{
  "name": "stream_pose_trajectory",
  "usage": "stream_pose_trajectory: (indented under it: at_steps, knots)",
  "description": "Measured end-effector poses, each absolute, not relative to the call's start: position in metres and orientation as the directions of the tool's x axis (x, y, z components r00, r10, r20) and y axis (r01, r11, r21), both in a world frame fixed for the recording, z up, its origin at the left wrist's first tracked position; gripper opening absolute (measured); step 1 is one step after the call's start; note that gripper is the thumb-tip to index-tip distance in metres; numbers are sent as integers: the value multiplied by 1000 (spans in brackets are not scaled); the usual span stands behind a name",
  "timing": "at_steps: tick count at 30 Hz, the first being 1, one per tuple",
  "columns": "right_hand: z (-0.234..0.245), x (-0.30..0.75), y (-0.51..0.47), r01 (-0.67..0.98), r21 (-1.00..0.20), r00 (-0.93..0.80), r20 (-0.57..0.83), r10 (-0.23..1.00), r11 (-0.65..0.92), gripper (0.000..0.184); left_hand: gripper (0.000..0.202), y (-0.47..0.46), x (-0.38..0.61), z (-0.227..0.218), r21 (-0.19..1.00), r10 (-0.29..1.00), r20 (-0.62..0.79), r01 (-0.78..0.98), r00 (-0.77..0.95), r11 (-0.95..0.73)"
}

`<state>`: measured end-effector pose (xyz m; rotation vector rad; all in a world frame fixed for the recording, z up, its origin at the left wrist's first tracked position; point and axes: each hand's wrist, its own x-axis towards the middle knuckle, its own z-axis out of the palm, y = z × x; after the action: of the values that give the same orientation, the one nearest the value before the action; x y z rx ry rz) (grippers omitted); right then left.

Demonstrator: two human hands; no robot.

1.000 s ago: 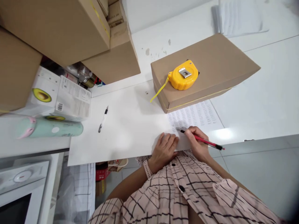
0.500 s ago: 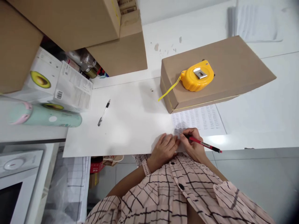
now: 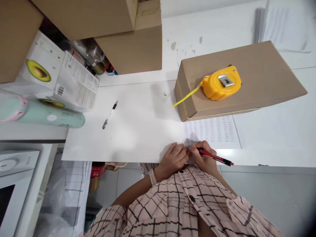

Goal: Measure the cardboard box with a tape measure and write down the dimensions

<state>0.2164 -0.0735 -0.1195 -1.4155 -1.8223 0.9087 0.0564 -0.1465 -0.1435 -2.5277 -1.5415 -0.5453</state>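
Note:
My right hand [image 3: 204, 157] grips a red pen [image 3: 215, 157], its tip on the near left corner of a printed sheet [image 3: 212, 131] full of small rows of text. My left hand [image 3: 173, 159] lies flat on the white table [image 3: 138, 125] right beside it, fingers stretched out and touching the sheet's edge. A brown cardboard box [image 3: 256, 75] rests on the far part of the sheet, with a yellow tape measure [image 3: 221, 83] on top. A second pen [image 3: 110, 114], black and clear, lies loose on the table to the left.
Large cardboard boxes [image 3: 133, 42] are stacked at the back left. A white carton with an avocado picture [image 3: 56, 82] and a mint green flask [image 3: 44, 115] lying on its side sit at the left. White folded material [image 3: 283, 26] lies at the far right.
My right hand and the red pen have drawn closer to my left hand at the sheet's near corner. The view has shifted, so everything sits further right in the picture.

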Motion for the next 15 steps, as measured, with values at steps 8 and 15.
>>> stream_pose_trajectory:
  at_steps: [8, 15]
  knots:
    - [-121, 217, -74, 540, -819, -223, 87, 971, 197, 30, 33, -147, 56, -144, 99, 828, 388, 875, 405, -475]
    - [-123, 218, -72, 573, -788, -244, 100, 965, 227, 28, 31, -146, 57, -144, 61, 807, 459, 893, 372, -447]
